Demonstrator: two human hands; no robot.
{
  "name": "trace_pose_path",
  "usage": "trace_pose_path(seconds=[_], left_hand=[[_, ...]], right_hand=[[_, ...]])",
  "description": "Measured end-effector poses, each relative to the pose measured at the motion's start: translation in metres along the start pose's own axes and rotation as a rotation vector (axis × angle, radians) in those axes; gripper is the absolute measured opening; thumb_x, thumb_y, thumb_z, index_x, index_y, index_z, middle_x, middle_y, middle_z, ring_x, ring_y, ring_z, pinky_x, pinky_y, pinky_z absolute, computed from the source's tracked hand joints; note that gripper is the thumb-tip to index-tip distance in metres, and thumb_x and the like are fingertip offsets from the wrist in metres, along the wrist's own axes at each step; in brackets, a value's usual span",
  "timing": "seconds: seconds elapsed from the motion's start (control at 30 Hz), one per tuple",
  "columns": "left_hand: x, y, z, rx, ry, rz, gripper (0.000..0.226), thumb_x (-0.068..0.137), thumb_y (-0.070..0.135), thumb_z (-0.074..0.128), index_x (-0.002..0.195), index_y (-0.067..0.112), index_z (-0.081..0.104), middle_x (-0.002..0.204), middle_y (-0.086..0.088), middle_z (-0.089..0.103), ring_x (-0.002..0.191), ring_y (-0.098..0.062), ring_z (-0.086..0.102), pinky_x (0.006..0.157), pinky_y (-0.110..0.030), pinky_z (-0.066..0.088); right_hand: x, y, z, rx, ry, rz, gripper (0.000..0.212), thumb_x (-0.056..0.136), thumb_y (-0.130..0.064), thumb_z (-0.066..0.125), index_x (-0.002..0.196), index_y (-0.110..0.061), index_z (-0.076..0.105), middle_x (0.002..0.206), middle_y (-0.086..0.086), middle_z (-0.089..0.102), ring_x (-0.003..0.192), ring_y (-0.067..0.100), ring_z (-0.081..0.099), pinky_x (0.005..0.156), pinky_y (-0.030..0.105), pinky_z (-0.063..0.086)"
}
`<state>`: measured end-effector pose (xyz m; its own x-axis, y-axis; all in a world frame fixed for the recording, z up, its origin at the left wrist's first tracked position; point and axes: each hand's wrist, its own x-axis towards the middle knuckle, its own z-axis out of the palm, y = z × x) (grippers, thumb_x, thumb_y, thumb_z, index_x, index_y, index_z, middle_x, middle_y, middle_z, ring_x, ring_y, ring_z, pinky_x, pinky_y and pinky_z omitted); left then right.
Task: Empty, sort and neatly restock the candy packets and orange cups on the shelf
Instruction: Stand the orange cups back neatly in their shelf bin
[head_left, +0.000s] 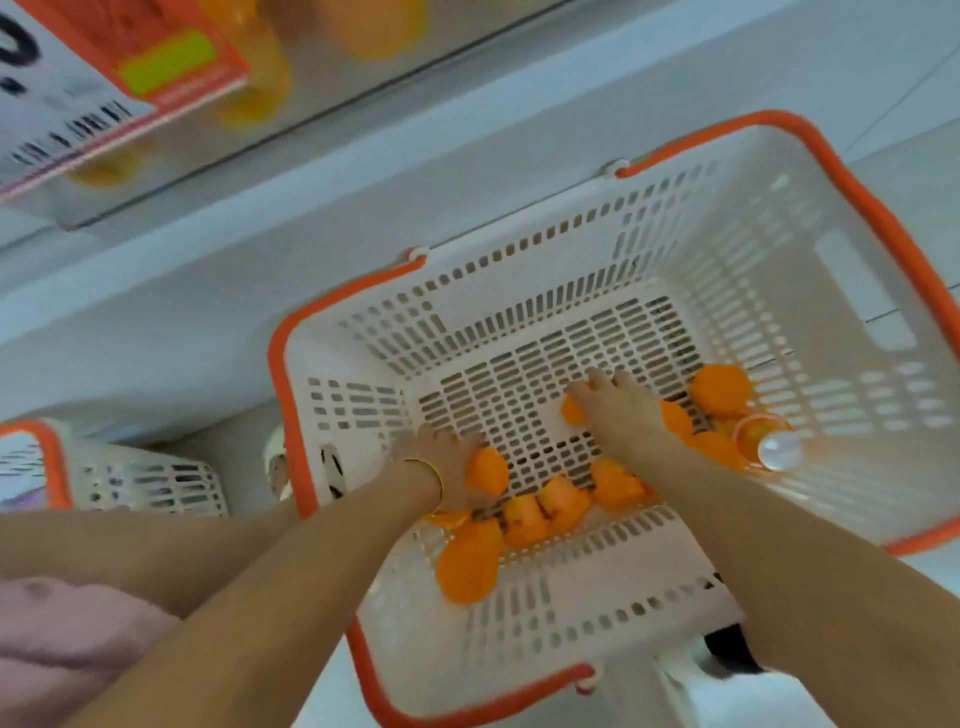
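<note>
Both my hands reach down into a white slotted basket (519, 291) with an orange rim. Several orange cups lie on its floor, most along the near side (524, 517) and a few at the right (719, 389). My left hand (441, 457), a gold bangle on its wrist, curls over an orange cup (488, 470) near the left wall. My right hand (618, 402) covers another orange cup (572, 410) in the middle, fingers bent round it. One cup at the right shows a clear domed lid (779, 449).
The shelf edge (156, 176) runs across the upper left, with blurred orange cups behind it and a price label (62, 104) on it. A second white and orange basket (104, 473) stands at the left. A pink cloth (62, 639) fills the lower left corner.
</note>
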<state>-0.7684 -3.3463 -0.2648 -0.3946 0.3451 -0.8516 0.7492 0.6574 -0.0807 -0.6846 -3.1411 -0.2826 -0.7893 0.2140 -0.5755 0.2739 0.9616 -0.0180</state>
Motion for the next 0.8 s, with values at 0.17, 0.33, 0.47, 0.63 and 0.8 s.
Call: trace_pose_path(seconds=[0.17, 0.33, 0.47, 0.63, 0.8], left_hand=[[0.009, 0.007, 0.003, -0.107, 0.025, 0.036, 0.089, 0.069, 0.069, 0.061, 0.140, 0.037, 0.020, 0.144, -0.012, 0.022, 0.129, -0.038, 0.029, 0.101, -0.056, 0.034], [0.012, 0.006, 0.007, -0.196, 0.039, 0.070, 0.086, 0.070, 0.065, 0.064, 0.139, 0.035, 0.024, 0.143, -0.006, 0.025, 0.128, -0.033, 0.029, 0.098, -0.052, 0.039], [0.018, 0.002, 0.011, -0.285, 0.036, 0.101, 0.084, 0.074, 0.066, 0.059, 0.142, 0.033, 0.023, 0.142, -0.005, 0.030, 0.130, -0.031, 0.025, 0.101, -0.051, 0.037], [0.022, 0.002, 0.014, -0.378, 0.014, 0.130, 0.084, 0.074, 0.062, 0.063, 0.141, 0.033, 0.023, 0.139, -0.007, 0.029, 0.130, -0.029, 0.027, 0.101, -0.050, 0.037], [0.028, -0.003, 0.016, -0.413, 0.058, 0.120, 0.070, 0.066, 0.064, 0.069, 0.120, 0.032, 0.036, 0.124, 0.000, 0.045, 0.113, -0.023, 0.041, 0.092, -0.045, 0.043]], right_hand=[[0.002, 0.007, 0.012, 0.260, 0.002, -0.028, 0.053, 0.084, -0.001, 0.058, 0.129, -0.017, 0.036, 0.131, 0.008, 0.041, 0.117, 0.031, 0.045, 0.090, 0.038, 0.043], [-0.001, 0.000, 0.020, 0.594, 0.070, -0.069, 0.043, 0.075, 0.000, 0.067, 0.105, -0.016, 0.041, 0.110, 0.005, 0.041, 0.091, 0.024, 0.049, 0.069, 0.027, 0.036], [0.001, -0.005, 0.018, 0.681, 0.132, -0.075, 0.036, 0.081, -0.005, 0.068, 0.098, -0.017, 0.038, 0.105, 0.000, 0.035, 0.084, 0.019, 0.043, 0.058, 0.015, 0.026], [-0.002, -0.002, 0.022, 0.512, 0.047, -0.128, 0.039, 0.080, 0.001, 0.060, 0.113, -0.015, 0.045, 0.133, 0.006, 0.036, 0.103, 0.025, 0.046, 0.075, 0.029, 0.039], [-0.010, 0.002, 0.022, 0.527, 0.026, -0.161, 0.038, 0.077, -0.001, 0.059, 0.109, -0.018, 0.048, 0.138, 0.002, 0.035, 0.112, 0.023, 0.046, 0.080, 0.032, 0.047]])
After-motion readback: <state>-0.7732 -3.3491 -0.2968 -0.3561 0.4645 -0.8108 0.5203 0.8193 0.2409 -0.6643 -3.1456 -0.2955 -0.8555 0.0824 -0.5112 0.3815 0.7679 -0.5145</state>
